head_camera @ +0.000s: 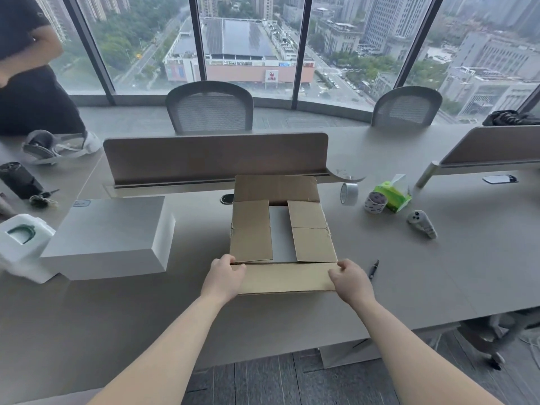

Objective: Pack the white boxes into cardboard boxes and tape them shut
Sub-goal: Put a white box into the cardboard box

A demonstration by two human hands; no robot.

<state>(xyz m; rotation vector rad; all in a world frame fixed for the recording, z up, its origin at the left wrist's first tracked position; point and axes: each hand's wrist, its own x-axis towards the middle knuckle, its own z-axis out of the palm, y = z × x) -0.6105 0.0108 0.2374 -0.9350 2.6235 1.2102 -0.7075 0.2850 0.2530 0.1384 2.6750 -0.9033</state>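
On the table (438, 273), toward its near edge: one carton (251, 229), side flaps folded in, far flap (276, 188) standing up, near flap (287, 277) lying out toward the person.

Contents: one white box (280, 232), showing through the gap between the side flaps.

Left hand (225, 276): fingers curled on the near flap's left corner, gripping. Right hand (350, 280): same hold at the right corner.

Left of carton, apart: second white box (111, 235), not yet packed. Right of carton, well apart: tape roll (349, 193), standing on edge.

Risks, as judged:
- The side flaps may spring up before the near flap covers them.
- The carton may slide away under the push.
- Reaching for the tape frees one hand, so the flaps may reopen and the seam go crooked.
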